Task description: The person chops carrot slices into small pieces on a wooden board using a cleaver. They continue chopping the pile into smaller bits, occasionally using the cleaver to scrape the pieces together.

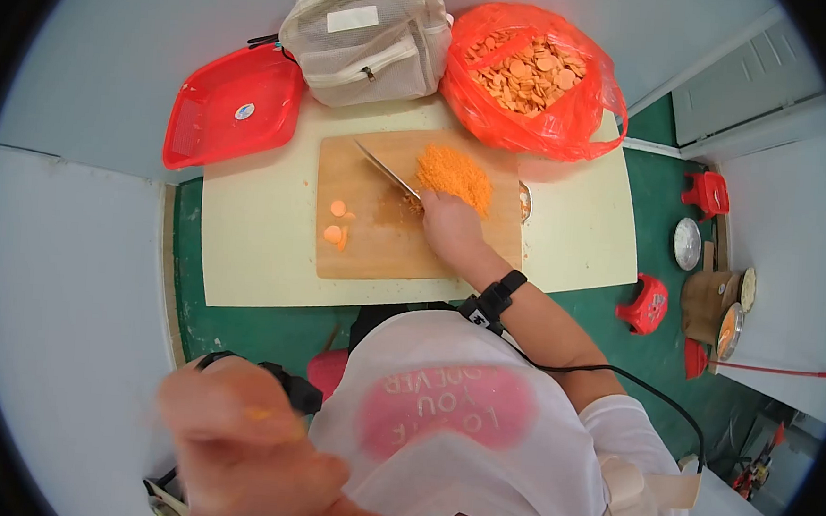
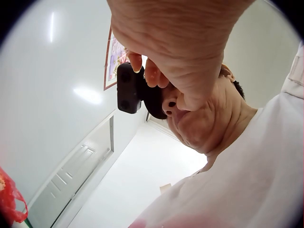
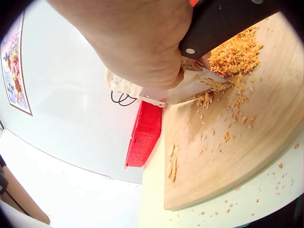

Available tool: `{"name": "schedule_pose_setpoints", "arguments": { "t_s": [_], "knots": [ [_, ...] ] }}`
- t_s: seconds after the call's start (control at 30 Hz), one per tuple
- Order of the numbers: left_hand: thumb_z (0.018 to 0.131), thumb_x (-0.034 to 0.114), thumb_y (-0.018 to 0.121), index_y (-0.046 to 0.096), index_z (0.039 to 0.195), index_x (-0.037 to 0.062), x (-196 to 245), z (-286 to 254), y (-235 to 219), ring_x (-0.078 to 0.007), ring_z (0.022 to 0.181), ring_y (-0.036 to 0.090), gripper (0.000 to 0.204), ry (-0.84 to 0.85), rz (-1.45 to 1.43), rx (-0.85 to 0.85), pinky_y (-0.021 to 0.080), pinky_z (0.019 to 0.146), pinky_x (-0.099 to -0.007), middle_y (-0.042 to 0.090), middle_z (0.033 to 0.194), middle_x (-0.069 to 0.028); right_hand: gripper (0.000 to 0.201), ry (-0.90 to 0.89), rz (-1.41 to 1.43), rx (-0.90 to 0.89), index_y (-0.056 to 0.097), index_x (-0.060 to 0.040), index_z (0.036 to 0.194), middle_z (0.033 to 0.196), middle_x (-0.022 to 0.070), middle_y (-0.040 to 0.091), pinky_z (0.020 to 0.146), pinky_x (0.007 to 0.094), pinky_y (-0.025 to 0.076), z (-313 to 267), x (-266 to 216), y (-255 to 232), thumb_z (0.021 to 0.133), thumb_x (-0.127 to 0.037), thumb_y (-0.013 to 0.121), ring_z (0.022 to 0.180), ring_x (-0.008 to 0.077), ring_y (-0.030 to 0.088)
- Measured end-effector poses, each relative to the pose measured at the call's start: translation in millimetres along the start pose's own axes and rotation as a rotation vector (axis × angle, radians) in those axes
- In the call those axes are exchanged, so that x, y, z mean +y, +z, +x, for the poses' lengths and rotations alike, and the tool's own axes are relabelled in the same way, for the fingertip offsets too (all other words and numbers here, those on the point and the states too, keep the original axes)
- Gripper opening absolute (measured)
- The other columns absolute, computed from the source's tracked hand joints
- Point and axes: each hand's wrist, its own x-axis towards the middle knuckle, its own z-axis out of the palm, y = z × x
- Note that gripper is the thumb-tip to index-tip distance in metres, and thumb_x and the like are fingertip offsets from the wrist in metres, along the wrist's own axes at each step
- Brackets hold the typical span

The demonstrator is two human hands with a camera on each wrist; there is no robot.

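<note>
Head view, cream tabletop (image 1: 253, 248), green floor (image 1: 618, 308), seemingly pale walls (image 1: 85, 58)

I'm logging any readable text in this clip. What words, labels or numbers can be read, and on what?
"YOU" and roughly "FOREVER", seen upside down in the pink print on the white shirt; the rest is blurred.
Round sticker on the red tray: too small to read.
White patch on the mesh bag: blank or unreadable.

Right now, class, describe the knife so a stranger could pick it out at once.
Find the wooden cutting board on the cream table. The knife lies slanting across its upper half, gripped by the right hand beside the heap of minced carrot; it is the only metal blade there.
</note>
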Motion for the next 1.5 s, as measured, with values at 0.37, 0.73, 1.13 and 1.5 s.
{"name": "schedule_pose_setpoints", "arguments": {
  "t_s": [0.37,0.73,1.13,1.5],
  "knots": [
    [0.073,0.011,0.069,0.062,0.098,0.003,-178.6,-194.8,111.0,-0.0336,0.086,0.058,0.028,-0.681,0.247,-0.335,0.048,0.076,-0.0426,0.058,0.092,-0.0167,0.018,0.195,0.043,-0.279,0.052,-0.0029,0.099,0.086,0.0206,0.065,0.07,0.0472,0.051,6.9,-4.0,-25.3,0.085,-0.013,0.051,0.08,0.0383,0.064],
    [0.073,0.014,0.07,0.062,0.101,0.0017,-191.1,-215.4,189.8,-0.0347,0.087,0.059,0.032,-0.938,0.358,-0.253,0.049,0.075,-0.0424,0.058,0.092,-0.017,0.018,0.25,0.047,-0.258,0.051,-0.0023,0.101,0.09,0.0221,0.064,0.072,0.0474,0.052,6.6,3.0,-21.6,0.085,-0.012,0.051,0.082,0.0385,0.065],
    [0.077,0.009,0.064,0.063,0.082,0.0066,-201.2,-232.9,203.2,-0.0335,0.076,0.06,0.006,-0.9,0.449,-0.07,0.048,0.065,-0.044,0.058,0.081,-0.0131,0.016,0.201,0.082,-0.206,0.052,-0.0016,0.099,0.087,0.0225,0.064,0.069,0.0474,0.052,2.5,5.8,-21.0,0.085,-0.01,0.05,0.079,0.0384,0.065],
    [0.079,0.008,0.063,0.062,0.087,0.0033,-196.9,-234.9,198.2,-0.0362,0.08,0.058,0.01,-0.888,0.373,-0.09,0.048,0.071,-0.0433,0.059,0.086,-0.0155,0.015,0.118,0.07,-0.161,0.051,-0.0013,0.096,0.086,0.0219,0.063,0.066,0.0481,0.051,7.7,-3.0,-4.5,0.084,-0.01,0.05,0.076,0.0396,0.064]
  ]
}}
